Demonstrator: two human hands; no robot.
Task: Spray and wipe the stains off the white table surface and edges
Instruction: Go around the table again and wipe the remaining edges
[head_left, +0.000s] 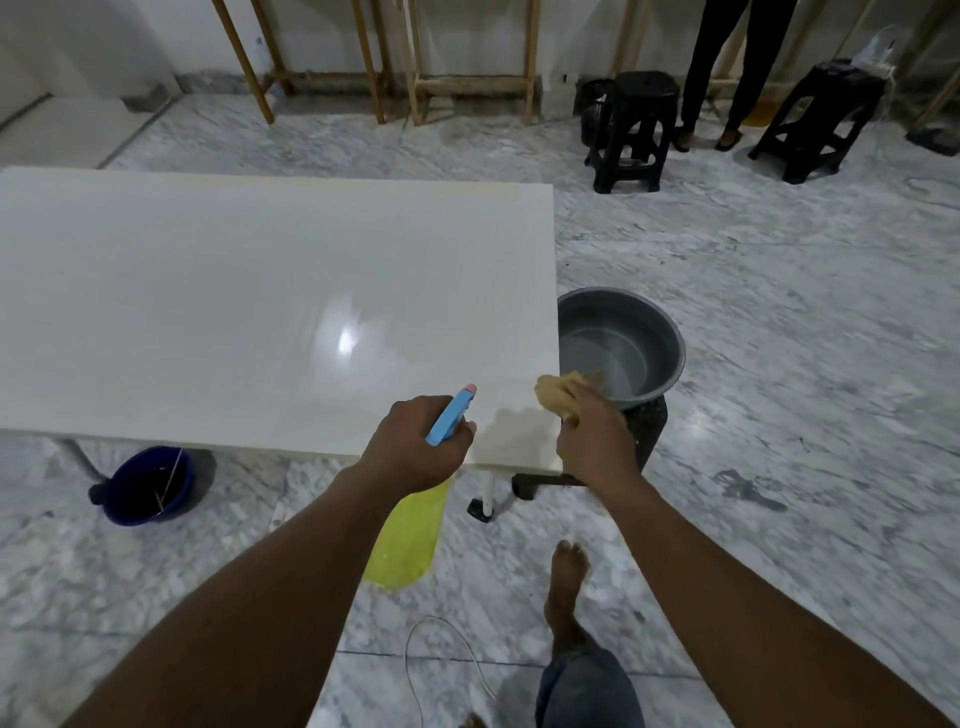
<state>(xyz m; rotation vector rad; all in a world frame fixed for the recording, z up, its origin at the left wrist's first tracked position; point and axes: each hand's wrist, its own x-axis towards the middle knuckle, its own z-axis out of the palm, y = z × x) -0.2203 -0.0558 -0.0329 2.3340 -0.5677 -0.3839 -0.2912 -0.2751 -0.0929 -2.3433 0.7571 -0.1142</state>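
The white table (218, 291) fills the left and middle of the view, its near right corner just ahead of my hands. My left hand (415, 447) grips a spray bottle (410, 530) with a blue trigger head and a yellow body; the nozzle points over the near edge of the table. My right hand (592, 441) holds a yellowish cloth (558, 392) at the table's right corner, above the edge. A faint yellowish tint shows along the far edge of the table.
A grey basin (623, 338) sits on a dark stool right of the table corner. A blue bucket (148, 486) stands on the marble floor under the near edge. Two black stools (631, 130) and a standing person's legs (722, 73) are at the back right. My bare foot (566, 577) and a white cable are below.
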